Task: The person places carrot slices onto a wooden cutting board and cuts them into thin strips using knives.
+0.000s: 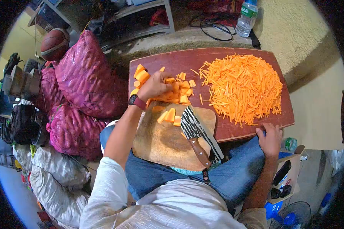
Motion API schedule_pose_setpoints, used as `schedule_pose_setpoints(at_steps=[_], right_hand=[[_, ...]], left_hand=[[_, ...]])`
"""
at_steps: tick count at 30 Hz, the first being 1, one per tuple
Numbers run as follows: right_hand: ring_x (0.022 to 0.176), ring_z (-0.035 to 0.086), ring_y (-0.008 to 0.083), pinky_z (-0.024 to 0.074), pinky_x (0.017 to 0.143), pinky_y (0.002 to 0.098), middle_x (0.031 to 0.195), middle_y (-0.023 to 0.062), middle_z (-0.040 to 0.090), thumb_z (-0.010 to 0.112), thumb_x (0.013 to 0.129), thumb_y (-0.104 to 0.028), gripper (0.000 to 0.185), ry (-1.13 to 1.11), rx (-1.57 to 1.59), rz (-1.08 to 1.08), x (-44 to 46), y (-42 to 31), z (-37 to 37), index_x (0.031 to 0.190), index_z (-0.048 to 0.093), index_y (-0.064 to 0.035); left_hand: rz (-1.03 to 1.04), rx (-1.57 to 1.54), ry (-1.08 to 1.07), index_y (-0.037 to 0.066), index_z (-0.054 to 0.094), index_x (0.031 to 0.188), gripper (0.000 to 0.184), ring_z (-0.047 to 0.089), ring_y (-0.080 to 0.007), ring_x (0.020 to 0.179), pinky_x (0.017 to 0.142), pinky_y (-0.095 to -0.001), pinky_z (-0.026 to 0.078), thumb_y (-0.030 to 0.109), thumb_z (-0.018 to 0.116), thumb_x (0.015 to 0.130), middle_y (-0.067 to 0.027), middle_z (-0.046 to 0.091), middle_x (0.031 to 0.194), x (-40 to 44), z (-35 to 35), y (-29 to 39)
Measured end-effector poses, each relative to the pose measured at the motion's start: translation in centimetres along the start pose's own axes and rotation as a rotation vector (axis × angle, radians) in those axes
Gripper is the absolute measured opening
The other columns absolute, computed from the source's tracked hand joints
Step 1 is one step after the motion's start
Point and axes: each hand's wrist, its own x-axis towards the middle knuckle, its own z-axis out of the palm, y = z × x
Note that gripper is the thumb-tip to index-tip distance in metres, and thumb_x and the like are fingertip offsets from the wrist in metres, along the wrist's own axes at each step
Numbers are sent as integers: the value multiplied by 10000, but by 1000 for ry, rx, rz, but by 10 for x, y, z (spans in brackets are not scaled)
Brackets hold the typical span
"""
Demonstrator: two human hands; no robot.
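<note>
My left hand (156, 87), with a dark watch at the wrist, reaches into a heap of orange carrot chunks (184, 91) on the red-brown table (197, 63). Its fingers are curled around a carrot chunk (169, 80). My right hand (270, 139) rests at the table's front edge by my knee, fingers apart and holding nothing. On my lap lies a wooden cutting board (156, 141), overlapping the table. A few chunks sit near its far edge. Across its right side lies a knife (198, 147) with a black-and-white striped blade and brown handle.
A large pile of carrot sticks (240, 87) covers the table's right side. Pink mesh sacks (88, 76) and white sacks (53, 179) stand at left, with a basketball (55, 44) behind. A water bottle (247, 19) and a black cable (214, 28) lie beyond the table.
</note>
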Motion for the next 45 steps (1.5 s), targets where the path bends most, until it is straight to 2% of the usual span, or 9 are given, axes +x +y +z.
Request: schedule_pose_setpoints(at_steps=[6, 8, 15, 21, 24, 33, 35, 43, 45], right_hand=[[1214, 610, 431, 447, 1075, 562, 1253, 180, 738, 779, 961, -322, 398, -11, -35, 3, 1, 0, 1, 1217, 759, -17], [1222, 608, 432, 445, 1078, 567, 1252, 179, 737, 779, 962, -324, 399, -9, -33, -7, 1, 4, 5, 1222, 758, -22], [1241, 607, 436, 435, 1091, 598, 1276, 186, 734, 780, 966, -340, 409, 26, -60, -1, -1, 3, 9, 1224, 755, -24], [1228, 609, 441, 440, 1102, 571, 1268, 186, 736, 779, 968, -349, 411, 11, -88, 8, 0, 7, 9, 1210, 762, -18], [1202, 617, 444, 451, 1093, 555, 1256, 203, 741, 789, 958, -339, 406, 10, -76, 4, -2, 3, 7, 1198, 766, -12], [1216, 616, 442, 456, 1104, 559, 1275, 178, 749, 787, 949, -295, 369, -7, -124, -22, -5, 5, 9, 1178, 773, -7], [1204, 620, 445, 462, 1095, 561, 1272, 182, 747, 786, 949, -290, 358, 37, -152, -46, -8, 5, 13, 1169, 775, -8], [1218, 635, 457, 491, 1063, 550, 1303, 202, 727, 782, 944, -211, 285, -7, -176, -23, -15, -22, 0, 1137, 773, -2], [1193, 650, 462, 514, 998, 548, 1252, 202, 723, 791, 933, -180, 290, 118, 253, -273, -30, -37, 13, 1164, 754, -9]], left_hand=[[-128, -513, 176, 15, 821, 1189, 242, 700, -74, 886, 750, -289, 564, 133, 801, 978, 0, 796, 1007, -19, 4, -1], [-87, -674, 203, 9, 786, 1236, 247, 767, -142, 966, 879, -296, 610, 146, 777, 1030, -44, 815, 1089, -25, 9, -4], [-195, -965, 192, 17, 787, 1286, 271, 741, -123, 1072, 970, -296, 585, 170, 749, 1066, -32, 806, 1188, -36, 3, 11], [111, -242, 188, 11, 686, 1442, 458, 673, -290, 1321, 1133, -417, 527, 206, 765, 1036, -174, 726, 1394, -53, 15, 14], [249, 335, 314, 7, 578, 1526, 625, 506, -479, 1472, 1221, -496, 459, 216, 811, 985, -260, 489, 1617, -81, 25, 31], [290, 192, 550, 46, 714, 1330, 499, 624, -351, 1215, 1053, -481, 489, 280, 869, 917, -164, 659, 1297, -114, 42, 44], [294, 345, 298, 72, 731, 1328, 516, 611, -331, 1242, 1076, -490, 442, 361, 846, 917, -149, 658, 1283, -117, 32, 54], [296, 148, 266, 79, 743, 1318, 554, 602, -321, 1228, 1065, -497, 426, 381, 866, 870, -119, 664, 1231, -124, 30, 46], [313, 169, 247, 79, 747, 1306, 562, 603, -321, 1223, 1060, -493, 428, 389, 875, 855, -119, 666, 1224, -122, 37, 50]])
